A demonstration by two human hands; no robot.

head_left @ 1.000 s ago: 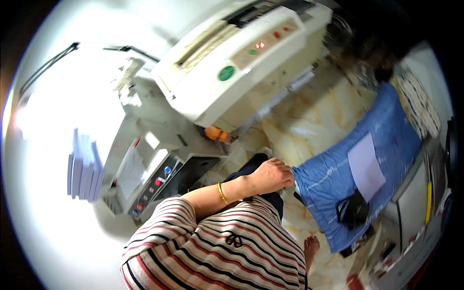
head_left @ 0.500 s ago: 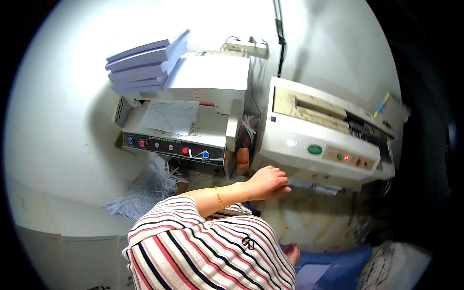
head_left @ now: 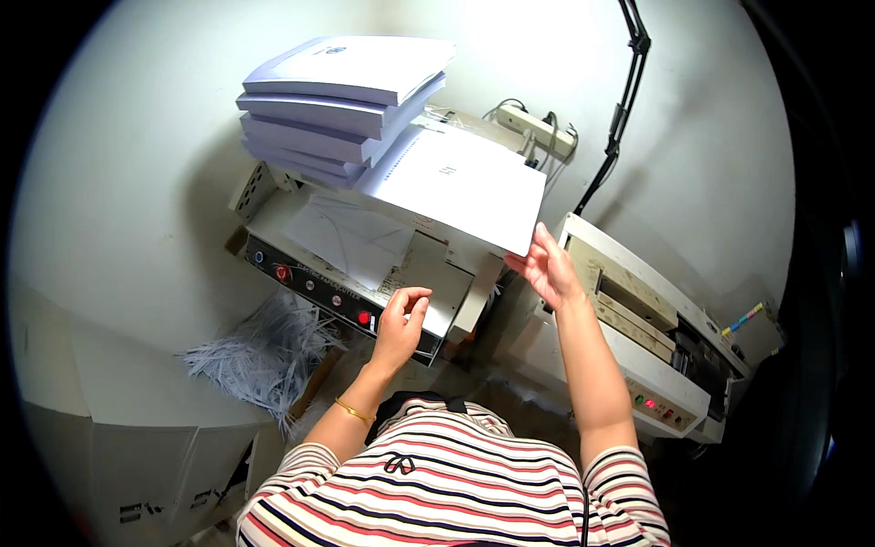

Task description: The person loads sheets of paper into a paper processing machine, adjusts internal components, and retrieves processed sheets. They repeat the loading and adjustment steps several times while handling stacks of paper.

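Leaning over a cutter (head_left: 437,278) and reaching forward with both hands. Bringing the right hand (head_left: 547,271) up to the near right corner of a white sheet (head_left: 474,187), setting the thumb beside the edge and the other fingertips at or just under the corner. Holding that hand loosely cupped, spreading thumb and fingers well apart; not being able to tell a pinch on the paper from a mere touch. Holding the left hand (head_left: 401,324) over the front of the cutter, half open, curling the fingers, bringing the thumb near the index finger, and gripping nothing that shows. Wearing a gold bracelet (head_left: 352,410) on the left wrist and a striped shirt (head_left: 437,474). Looking down on the sheet lying flat on the cutter's top, meeting a stack (head_left: 351,118) of thick white books on the left; not being able to tell whether running under it. Seeing a second paper (head_left: 355,237) lying lower, on the cutter's bed, behind a black panel (head_left: 323,295) of coloured buttons. Having scraps (head_left: 269,351) heaping up below on the left, a power strip (head_left: 538,130) and a black lamp arm (head_left: 620,114) standing beyond the sheet, and a cream machine (head_left: 629,351) sitting on the right, showing a red light.
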